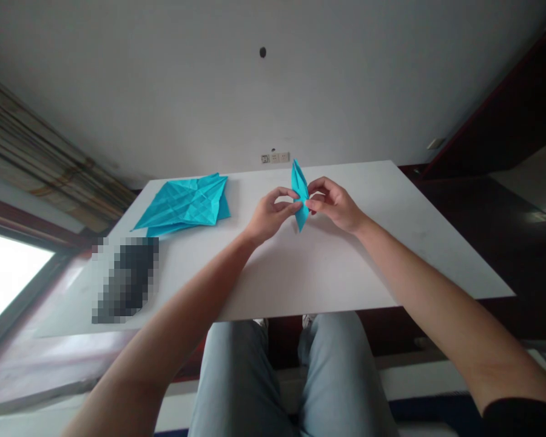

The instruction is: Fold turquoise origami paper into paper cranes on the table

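A narrow folded piece of turquoise paper (299,193) stands upright above the white table (300,273), pointed at top and bottom. My left hand (269,215) pinches its left side with thumb and fingers. My right hand (334,203) pinches its right side at about mid-height. Both hands hover a little above the table's far middle.
A stack of creased turquoise paper sheets (186,203) lies flat at the table's far left. A blurred dark object (125,279) rests near the left front edge. A wall with a socket strip (275,158) stands behind the table. My knees sit under the front edge.
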Action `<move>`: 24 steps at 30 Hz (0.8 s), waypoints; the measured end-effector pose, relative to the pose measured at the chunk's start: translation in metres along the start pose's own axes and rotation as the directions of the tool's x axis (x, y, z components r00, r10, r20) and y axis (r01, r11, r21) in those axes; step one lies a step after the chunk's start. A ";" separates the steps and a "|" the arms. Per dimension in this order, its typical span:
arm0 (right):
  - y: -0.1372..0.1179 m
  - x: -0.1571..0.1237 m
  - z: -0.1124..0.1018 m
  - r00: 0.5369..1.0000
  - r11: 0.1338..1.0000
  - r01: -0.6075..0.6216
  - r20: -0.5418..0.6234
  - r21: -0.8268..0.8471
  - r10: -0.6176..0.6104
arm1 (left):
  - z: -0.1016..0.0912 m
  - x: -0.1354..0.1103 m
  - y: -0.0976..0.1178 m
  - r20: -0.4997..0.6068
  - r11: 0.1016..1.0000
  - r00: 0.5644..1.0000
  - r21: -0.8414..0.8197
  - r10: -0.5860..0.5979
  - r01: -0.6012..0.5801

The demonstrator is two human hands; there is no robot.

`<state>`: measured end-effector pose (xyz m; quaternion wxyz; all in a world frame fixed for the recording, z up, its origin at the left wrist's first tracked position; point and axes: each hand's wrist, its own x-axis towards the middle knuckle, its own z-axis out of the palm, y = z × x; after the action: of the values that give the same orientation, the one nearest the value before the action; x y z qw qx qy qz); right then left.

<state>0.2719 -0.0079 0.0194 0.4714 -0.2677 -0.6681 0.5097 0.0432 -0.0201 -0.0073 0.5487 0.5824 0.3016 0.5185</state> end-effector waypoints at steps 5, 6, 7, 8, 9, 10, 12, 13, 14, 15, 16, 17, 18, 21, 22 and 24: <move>-0.001 0.000 0.002 1.000 0.999 -0.009 -0.013 -0.035 0.008 | -0.001 0.002 0.000 -0.034 0.997 0.998 0.061 0.056 -0.054; 0.000 0.000 0.001 1.000 0.999 -0.006 -0.022 -0.049 0.005 | -0.001 0.003 0.001 -0.034 0.993 0.996 0.086 0.086 -0.083; 0.002 0.001 0.001 0.999 0.998 -0.001 -0.036 -0.064 -0.001 | -0.001 0.003 0.003 -0.030 0.987 0.993 0.112 0.115 -0.111; 0.003 0.002 0.000 0.999 0.997 0.004 -0.053 -0.083 -0.008 | -0.001 0.003 0.005 -0.025 0.982 0.990 0.132 0.136 -0.132; 0.004 0.002 0.000 0.997 0.994 0.009 -0.071 -0.105 -0.016 | 0.000 0.003 0.007 -0.016 0.980 0.989 0.141 0.146 -0.142; 0.005 0.002 -0.001 0.996 0.991 0.016 -0.087 -0.131 -0.028 | 0.001 0.002 0.009 -0.003 0.981 0.990 0.137 0.142 -0.140; 0.005 0.003 -0.001 0.991 0.977 0.048 -0.109 -0.209 -0.072 | 0.004 0.000 0.008 0.033 0.990 0.994 0.092 0.102 -0.105; 0.004 0.002 -0.002 0.988 0.964 0.072 -0.112 -0.257 -0.104 | 0.006 -0.001 0.007 0.051 0.994 0.995 0.063 0.081 -0.084; 0.004 0.002 -0.002 0.985 0.947 0.098 -0.108 -0.306 -0.137 | 0.007 -0.001 0.005 0.063 0.997 0.996 0.041 0.068 -0.071; 0.004 0.001 -0.002 0.981 0.928 0.121 -0.101 -0.351 -0.166 | 0.007 -0.001 0.002 0.065 0.997 0.996 0.028 0.064 -0.066; 0.004 0.001 -0.002 0.977 0.912 0.137 -0.096 -0.386 -0.188 | 0.007 -0.001 -0.001 0.059 0.997 0.996 0.024 0.066 -0.068; 0.005 0.000 -0.002 0.975 0.903 0.145 -0.098 -0.405 -0.201 | 0.007 0.000 -0.003 0.048 0.997 0.996 0.027 0.074 -0.076; 0.007 0.000 -0.003 0.972 0.901 0.147 -0.107 -0.408 -0.207 | 0.006 0.001 -0.006 0.033 0.996 0.996 0.031 0.087 -0.088; 0.015 0.001 -0.004 0.963 0.923 0.147 -0.159 -0.356 -0.215 | 0.003 0.003 -0.009 -0.027 0.992 0.992 0.040 0.125 -0.124; 0.017 0.001 -0.004 0.964 0.932 0.144 -0.167 -0.334 -0.209 | 0.002 0.003 -0.008 -0.045 0.990 0.990 0.042 0.134 -0.132; 0.020 0.002 -0.005 0.973 0.946 0.125 -0.151 -0.299 -0.177 | 0.001 0.002 -0.007 -0.064 0.989 0.988 0.046 0.142 -0.140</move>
<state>0.2731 0.0029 0.0019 0.5222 -0.3251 -0.7095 0.3439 0.0466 -0.0173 -0.0132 0.4882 0.5958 0.2884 0.5688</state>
